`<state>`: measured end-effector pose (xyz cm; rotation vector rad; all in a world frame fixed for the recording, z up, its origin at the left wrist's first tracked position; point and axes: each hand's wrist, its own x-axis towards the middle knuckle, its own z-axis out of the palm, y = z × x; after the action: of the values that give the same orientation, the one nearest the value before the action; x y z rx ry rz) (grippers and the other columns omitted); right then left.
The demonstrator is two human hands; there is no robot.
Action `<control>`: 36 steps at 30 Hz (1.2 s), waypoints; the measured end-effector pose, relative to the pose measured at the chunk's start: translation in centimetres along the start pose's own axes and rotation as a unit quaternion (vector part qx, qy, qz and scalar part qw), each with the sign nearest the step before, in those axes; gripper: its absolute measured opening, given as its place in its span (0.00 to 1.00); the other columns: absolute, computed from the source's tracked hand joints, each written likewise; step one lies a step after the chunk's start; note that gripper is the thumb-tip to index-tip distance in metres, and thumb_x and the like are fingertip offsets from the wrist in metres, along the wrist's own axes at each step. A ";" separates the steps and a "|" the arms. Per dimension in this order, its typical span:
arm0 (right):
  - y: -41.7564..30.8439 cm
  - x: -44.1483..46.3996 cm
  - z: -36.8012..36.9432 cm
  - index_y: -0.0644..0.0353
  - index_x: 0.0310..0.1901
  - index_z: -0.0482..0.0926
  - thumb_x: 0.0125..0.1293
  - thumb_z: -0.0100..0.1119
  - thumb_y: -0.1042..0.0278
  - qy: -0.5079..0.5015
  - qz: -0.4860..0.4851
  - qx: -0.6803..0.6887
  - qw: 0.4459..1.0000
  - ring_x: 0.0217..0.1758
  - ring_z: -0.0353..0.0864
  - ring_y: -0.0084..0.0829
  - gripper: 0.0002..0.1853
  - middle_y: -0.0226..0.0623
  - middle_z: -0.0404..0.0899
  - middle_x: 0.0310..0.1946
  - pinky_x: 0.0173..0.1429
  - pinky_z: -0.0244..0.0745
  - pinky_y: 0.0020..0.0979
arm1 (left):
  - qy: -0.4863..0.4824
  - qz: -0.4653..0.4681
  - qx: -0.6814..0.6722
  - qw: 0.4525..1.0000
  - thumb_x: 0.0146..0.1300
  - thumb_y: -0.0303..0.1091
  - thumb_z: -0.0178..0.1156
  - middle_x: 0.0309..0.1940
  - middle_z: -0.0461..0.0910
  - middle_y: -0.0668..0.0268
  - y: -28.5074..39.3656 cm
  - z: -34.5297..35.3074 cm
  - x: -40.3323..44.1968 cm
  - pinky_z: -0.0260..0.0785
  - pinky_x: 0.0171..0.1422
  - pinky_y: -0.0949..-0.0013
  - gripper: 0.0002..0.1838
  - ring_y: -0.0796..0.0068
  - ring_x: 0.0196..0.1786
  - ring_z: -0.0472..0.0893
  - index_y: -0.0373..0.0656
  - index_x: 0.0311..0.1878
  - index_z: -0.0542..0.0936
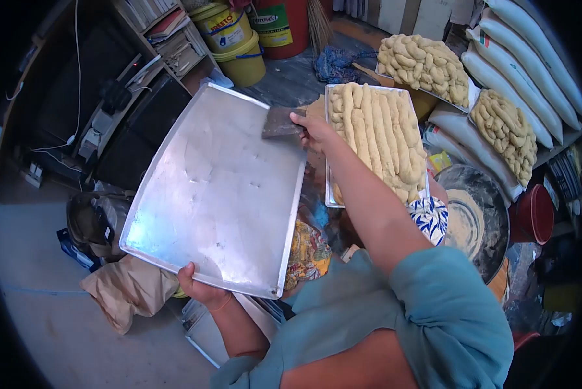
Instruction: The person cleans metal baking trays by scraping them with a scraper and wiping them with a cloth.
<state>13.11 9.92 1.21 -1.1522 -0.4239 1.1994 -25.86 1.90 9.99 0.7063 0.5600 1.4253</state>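
A large metal baking tray [213, 188] is tilted in front of me, its inner surface bare and shiny with a few small dents. My left hand [203, 288] grips the tray's near rim, thumb over the edge. In my right hand [315, 133] is a dark, flat, rectangular scraper [279, 123], which lies against the far right corner of the tray. Just right of that hand, a second tray [330, 188] carries long rolls of dough [375, 129] laid side by side.
More dough pieces [424, 65] are heaped at the back right, with another pile [504, 133] beside stacked white sacks [524, 58]. A floury round basin [492, 214] and red bucket [534, 214] stand at right. A brown paper bag [132, 288] lies left, below a shelf unit [174, 48].
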 end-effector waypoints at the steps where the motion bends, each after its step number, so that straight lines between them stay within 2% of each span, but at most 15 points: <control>1: 0.1 -0.1 -0.4 0.54 0.34 0.77 0.59 0.70 0.53 -0.053 0.029 0.151 0.987 0.23 0.69 0.19 0.15 0.24 0.73 0.24 0.22 0.60 0.22 | -0.007 0.002 -0.001 1.000 0.50 0.37 0.52 0.57 0.70 0.53 -0.2 0.3 -0.2 0.63 0.68 0.53 0.35 0.53 0.61 0.71 0.34 0.64 0.64; 4: 1.2 -0.2 -0.9 0.55 0.33 0.78 0.58 0.69 0.53 0.097 0.066 -0.138 0.983 0.23 0.70 0.23 0.15 0.28 0.75 0.23 0.26 0.65 0.26 | 0.018 -0.024 -0.015 0.999 0.51 0.37 0.52 0.57 0.70 0.53 -0.2 -0.3 -0.1 0.63 0.68 0.52 0.35 0.53 0.62 0.70 0.34 0.65 0.63; 7: -0.9 -1.0 -2.1 0.55 0.31 0.78 0.57 0.70 0.53 0.033 -0.036 0.071 0.996 0.22 0.68 0.24 0.15 0.26 0.73 0.23 0.28 0.64 0.27 | 0.005 -0.013 -0.018 1.000 0.52 0.37 0.51 0.57 0.70 0.52 -0.5 0.9 0.1 0.63 0.68 0.52 0.35 0.53 0.62 0.70 0.34 0.65 0.63; 9: -3.4 -2.7 -3.4 0.58 0.28 0.78 0.59 0.68 0.56 0.156 -0.147 -0.064 0.975 0.23 0.69 0.25 0.15 0.26 0.74 0.23 0.28 0.64 0.28 | 0.009 -0.024 -0.024 0.999 0.52 0.37 0.51 0.57 0.70 0.52 -0.7 0.7 0.3 0.63 0.67 0.52 0.35 0.52 0.62 0.70 0.33 0.65 0.62; 11: -4.1 -2.3 -7.2 0.62 0.29 0.78 0.59 0.68 0.57 0.258 -0.345 -0.212 0.877 0.25 0.72 0.27 0.16 0.30 0.76 0.24 0.31 0.66 0.28 | 0.008 -0.025 -0.020 0.999 0.52 0.37 0.50 0.57 0.69 0.51 -0.6 0.5 0.6 0.64 0.67 0.52 0.35 0.52 0.61 0.70 0.33 0.65 0.62; 13: -5.7 -5.1 -9.1 0.62 0.30 0.79 0.57 0.68 0.60 0.340 -0.437 -0.340 0.761 0.27 0.76 0.32 0.13 0.34 0.78 0.25 0.34 0.70 0.31 | 0.004 -0.015 -0.015 1.000 0.53 0.37 0.50 0.57 0.69 0.50 -0.7 0.5 1.1 0.65 0.67 0.51 0.35 0.52 0.61 0.71 0.32 0.65 0.61; 18: -3.5 -9.4 -11.1 0.53 0.37 0.80 0.52 0.68 0.65 0.358 -0.348 -0.700 0.511 0.44 0.78 0.41 0.10 0.36 0.79 0.37 0.51 0.69 0.44 | 0.041 -0.006 -0.008 0.999 0.51 0.37 0.50 0.57 0.69 0.49 -1.0 0.9 2.7 0.65 0.67 0.53 0.36 0.52 0.61 0.71 0.30 0.65 0.60; 20: -1.8 -11.2 -8.0 0.52 0.40 0.79 0.49 0.69 0.65 0.294 -0.392 -0.682 0.543 0.52 0.72 0.41 0.15 0.38 0.76 0.44 0.55 0.63 0.46 | 0.044 0.009 0.001 0.999 0.51 0.37 0.49 0.57 0.70 0.48 -1.3 0.8 3.8 0.65 0.67 0.54 0.36 0.53 0.60 0.72 0.29 0.64 0.61; 22: 0.2 -13.7 -4.0 0.54 0.39 0.79 0.48 0.70 0.65 0.105 -0.433 -0.625 0.641 0.50 0.73 0.43 0.15 0.39 0.76 0.41 0.54 0.64 0.44 | 0.021 0.019 -0.009 1.000 0.53 0.36 0.48 0.58 0.70 0.47 -1.6 0.8 4.8 0.65 0.66 0.51 0.35 0.50 0.60 0.72 0.28 0.65 0.60; 23: 1.2 -15.8 -1.0 0.56 0.39 0.78 0.47 0.71 0.64 -0.046 -0.349 -0.619 0.702 0.48 0.73 0.44 0.17 0.39 0.76 0.41 0.54 0.64 0.44 | 0.009 0.024 -0.013 1.000 0.54 0.36 0.48 0.58 0.69 0.46 -1.6 0.6 5.4 0.65 0.66 0.49 0.34 0.49 0.61 0.72 0.28 0.65 0.60; 24: 3.2 -17.6 1.2 0.57 0.37 0.78 0.46 0.71 0.60 -0.152 -0.402 -0.568 0.702 0.46 0.73 0.45 0.18 0.39 0.76 0.39 0.53 0.65 0.45 | 0.006 0.041 -0.011 0.999 0.55 0.36 0.47 0.57 0.71 0.46 -1.9 0.1 6.3 0.65 0.66 0.50 0.33 0.50 0.60 0.73 0.27 0.64 0.62; 25: 3.3 -19.6 3.3 0.57 0.43 0.78 0.47 0.70 0.55 -0.305 -0.308 -0.636 0.638 0.54 0.72 0.48 0.22 0.42 0.76 0.44 0.61 0.64 0.49 | 0.002 0.049 -0.005 0.999 0.55 0.36 0.47 0.57 0.71 0.46 -2.1 -0.2 7.1 0.65 0.67 0.50 0.32 0.50 0.60 0.73 0.27 0.63 0.63; 27: 7.2 -22.3 5.5 0.57 0.52 0.76 0.51 0.67 0.51 -0.311 -0.440 -0.589 0.602 0.65 0.66 0.53 0.28 0.44 0.73 0.52 0.70 0.56 0.55 | -0.008 0.067 0.004 0.998 0.55 0.36 0.47 0.56 0.72 0.47 -2.4 -0.8 8.6 0.65 0.67 0.51 0.31 0.51 0.59 0.74 0.26 0.61 0.64; 30: 9.1 -22.4 7.0 0.57 0.58 0.72 0.54 0.65 0.51 -0.301 -0.428 -0.592 0.612 0.71 0.58 0.56 0.31 0.45 0.69 0.58 0.74 0.46 0.58 | -0.004 0.077 -0.014 0.997 0.55 0.32 0.48 0.52 0.74 0.50 -2.0 0.6 9.2 0.69 0.62 0.55 0.27 0.55 0.55 0.76 0.27 0.58 0.68; 36: 11.0 -20.8 8.0 0.55 0.52 0.75 0.51 0.65 0.58 -0.374 -0.433 -0.593 0.566 0.65 0.68 0.44 0.26 0.40 0.73 0.54 0.70 0.57 0.52 | -0.012 0.092 0.008 0.996 0.59 0.37 0.47 0.55 0.73 0.48 -1.2 0.2 10.6 0.65 0.66 0.53 0.28 0.54 0.59 0.74 0.27 0.60 0.66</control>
<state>-6.37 -5.54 1.18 -1.0921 -2.4348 0.2620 -24.06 12.40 9.90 0.8034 0.4976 1.5818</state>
